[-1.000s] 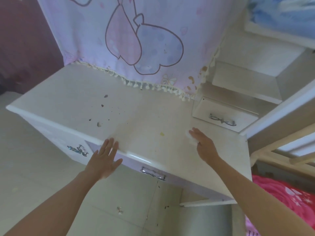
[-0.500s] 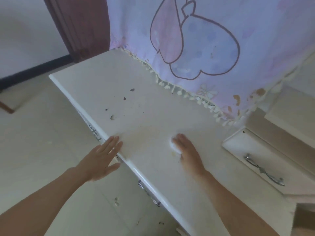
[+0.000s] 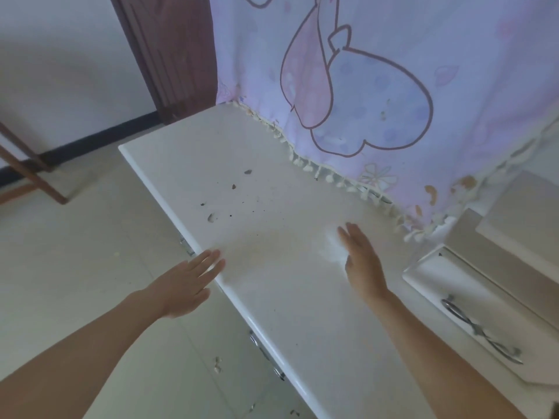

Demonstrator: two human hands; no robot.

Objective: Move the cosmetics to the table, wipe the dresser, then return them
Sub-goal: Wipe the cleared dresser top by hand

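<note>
The white dresser top (image 3: 272,182) runs from upper left to lower right and carries dark specks and chips (image 3: 233,186) near its left part. My right hand (image 3: 360,255) lies flat on the top with straight fingers, pressing a small white wipe (image 3: 331,247) that shows at its left side. My left hand (image 3: 184,282) is flat too, its fingertips resting on the dresser's front edge. No cosmetics are in view.
A pink and lilac cartoon cloth (image 3: 378,86) with a fringe hangs over the back of the dresser. A small drawer unit with a metal handle (image 3: 481,331) stands at the right. Tiled floor (image 3: 75,267), a dark door frame (image 3: 169,55) and a wooden leg (image 3: 30,170) lie left.
My right hand has slid the wipe from the right part of the dresser top toward the middle. The view swung left; my left hand stays on the front edge.
</note>
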